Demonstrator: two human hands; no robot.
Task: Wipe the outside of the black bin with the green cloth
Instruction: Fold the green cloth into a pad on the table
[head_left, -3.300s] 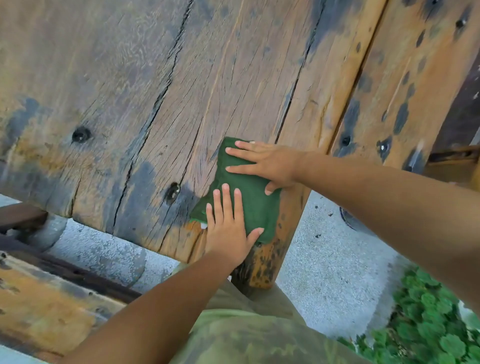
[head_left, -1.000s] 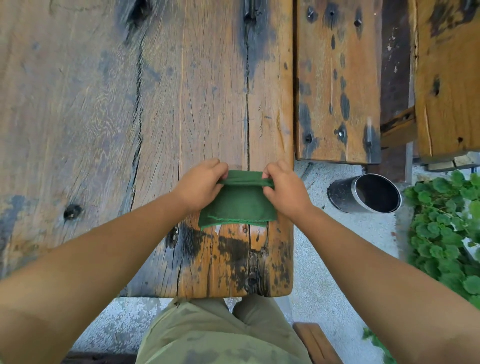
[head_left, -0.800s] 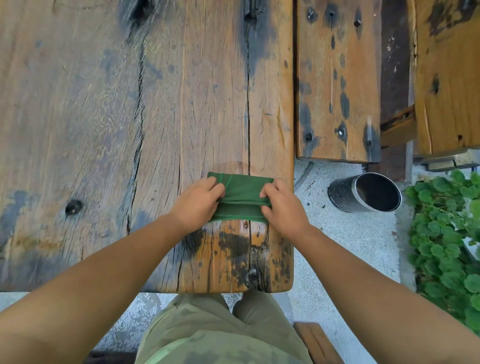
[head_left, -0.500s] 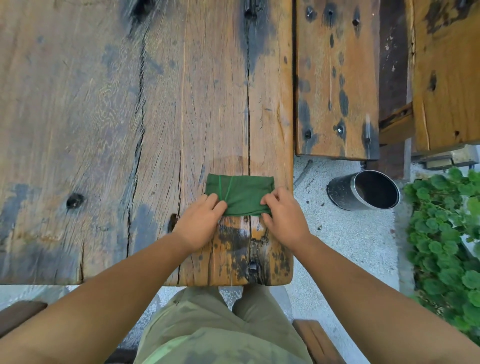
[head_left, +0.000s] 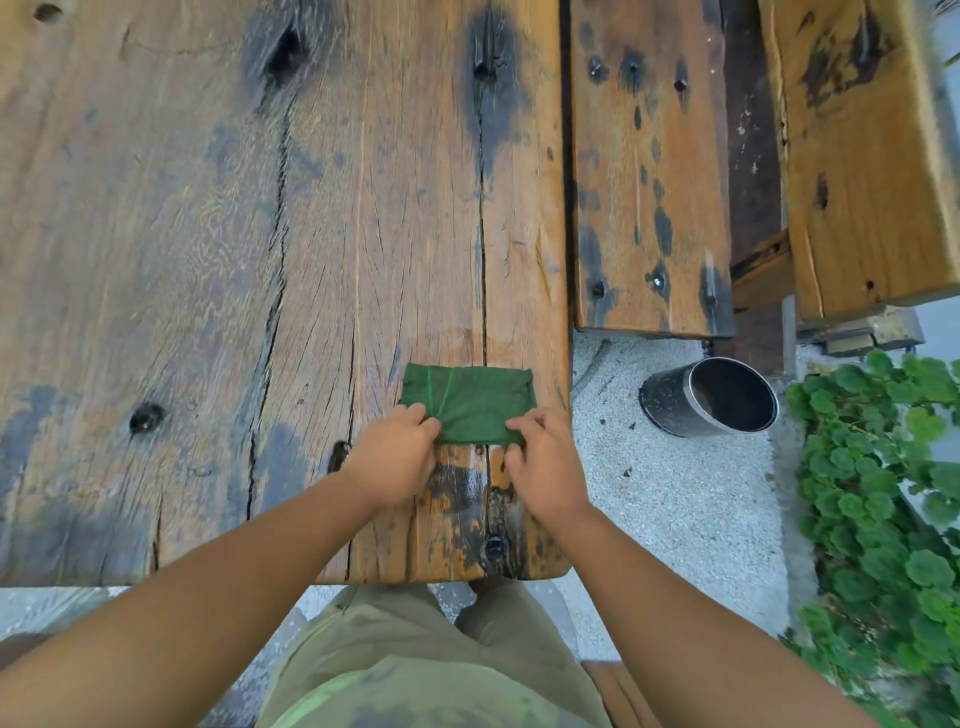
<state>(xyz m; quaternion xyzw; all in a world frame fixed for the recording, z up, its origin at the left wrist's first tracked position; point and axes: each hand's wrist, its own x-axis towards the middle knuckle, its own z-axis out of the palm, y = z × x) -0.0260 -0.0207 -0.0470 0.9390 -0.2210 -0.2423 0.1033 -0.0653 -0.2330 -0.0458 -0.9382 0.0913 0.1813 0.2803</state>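
A: Risks first. The green cloth lies folded flat on the worktop, close to its 3 o'clock edge. If the person lifts it by the near hem only, the fold likely drops open and wiping starts with a loose rag.

B: And the black bin?

A: On its side on the gravel ground, at about 3 o'clock from the cloth, well apart, mouth toward 4 o'clock. Round wall, so it could roll under wiping pressure unless one hand steadies it.

B: Hands?

A: Left hand and right hand sit apart, fingertips pinching the cloth's near edge at either corner.

B: Bin's look?

A: Dark cylinder, pale specks on the outer wall, bright rim, dark inside. Far side hidden. Wiping not yet begun.
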